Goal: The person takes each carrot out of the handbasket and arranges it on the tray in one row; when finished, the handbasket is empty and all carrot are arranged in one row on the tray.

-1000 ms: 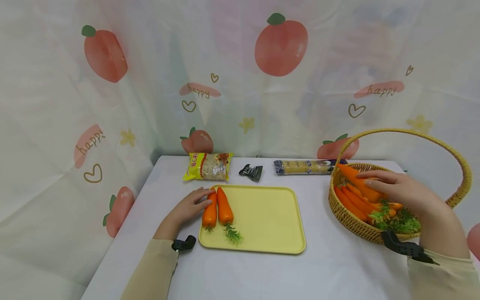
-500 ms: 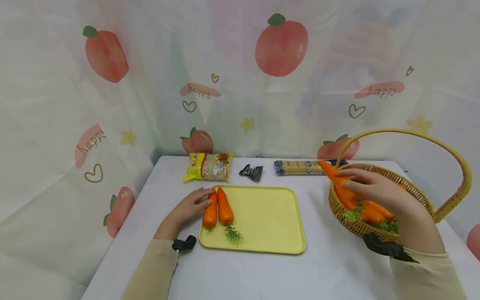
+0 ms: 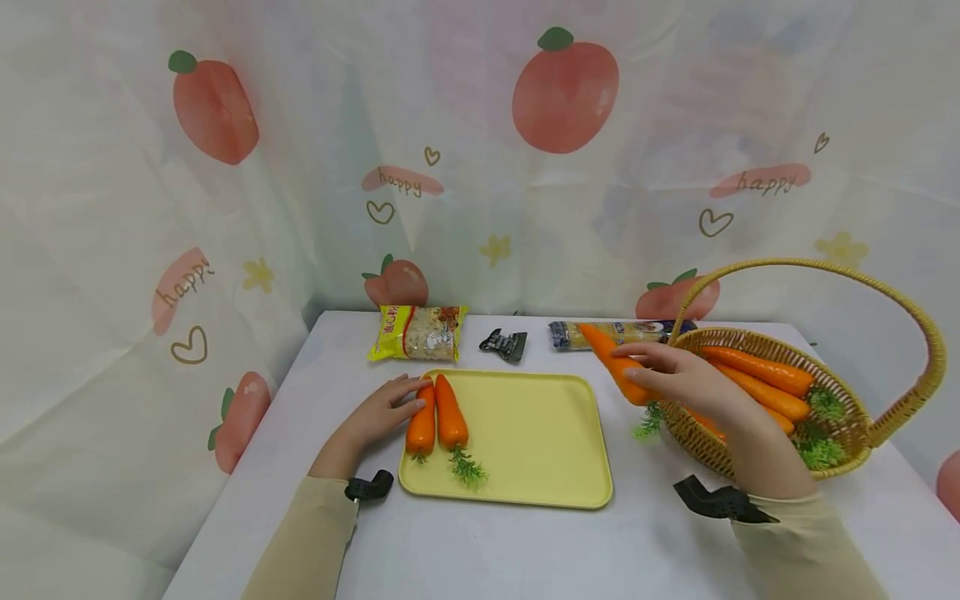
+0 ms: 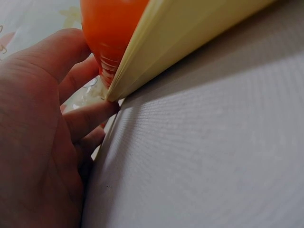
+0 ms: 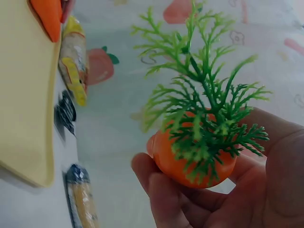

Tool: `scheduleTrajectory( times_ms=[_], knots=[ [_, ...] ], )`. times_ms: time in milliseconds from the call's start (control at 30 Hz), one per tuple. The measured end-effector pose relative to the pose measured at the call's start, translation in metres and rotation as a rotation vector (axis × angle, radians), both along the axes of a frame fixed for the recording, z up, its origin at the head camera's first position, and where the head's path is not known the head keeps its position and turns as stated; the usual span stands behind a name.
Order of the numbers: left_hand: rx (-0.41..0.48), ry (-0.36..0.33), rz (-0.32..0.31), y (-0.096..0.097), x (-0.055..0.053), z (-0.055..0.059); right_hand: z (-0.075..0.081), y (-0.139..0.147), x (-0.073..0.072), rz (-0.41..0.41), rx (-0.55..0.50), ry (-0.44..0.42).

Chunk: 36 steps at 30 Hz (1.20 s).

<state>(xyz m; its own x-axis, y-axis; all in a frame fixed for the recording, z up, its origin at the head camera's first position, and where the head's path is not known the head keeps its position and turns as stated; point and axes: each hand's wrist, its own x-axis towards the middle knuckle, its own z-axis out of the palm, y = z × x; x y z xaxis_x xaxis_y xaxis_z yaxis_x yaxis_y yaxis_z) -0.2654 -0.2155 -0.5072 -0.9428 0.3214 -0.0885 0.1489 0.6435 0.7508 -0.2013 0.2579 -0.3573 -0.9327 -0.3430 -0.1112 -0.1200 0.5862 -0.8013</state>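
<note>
My right hand grips an orange carrot with its pointed end up and to the left. The carrot's green leafy top faces the right wrist camera, with fingers curled round the body. My left hand lies at the left edge of the yellow tray, its fingers against the leftmost carrot. In the left wrist view the fingers reach along the tray's rim beside that carrot. A second carrot with a leafy top lies next to it in the tray.
A wicker basket with a tall handle stands at the right, holding several carrots. Along the back lie a yellow-ended food packet, a small black packet and a long noodle packet. A patterned curtain hangs behind the table.
My right hand has carried the carrot left, from over the basket to between basket and tray, uncovering the carrots left inside. My left hand has kept its place.
</note>
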Motion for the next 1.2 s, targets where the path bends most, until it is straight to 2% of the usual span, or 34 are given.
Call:
scheduleTrajectory(
  times_ms=[167,300,400,600,1033,1200],
  knots=[
    [0.003,0.006,-0.002,0.000,-0.001,0.000,-0.011,-0.021,-0.007,0.010,0.021,0.001],
    [-0.001,0.012,-0.007,-0.001,-0.001,-0.002,-0.023,-0.039,-0.012,0.027,0.010,-0.037],
    [-0.002,0.010,-0.011,-0.001,0.000,-0.001,-0.033,-0.053,-0.016,0.036,-0.032,-0.075],
    [0.024,0.005,-0.029,0.000,0.002,0.003,-0.050,-0.077,-0.022,0.062,-0.085,-0.092],
    [0.014,0.001,-0.014,-0.001,0.000,0.000,-0.075,-0.134,-0.024,0.076,-0.105,-0.118],
    [0.005,-0.016,0.013,0.001,0.001,0.002,-0.084,-0.154,-0.024,0.072,-0.105,-0.128]
  ],
)
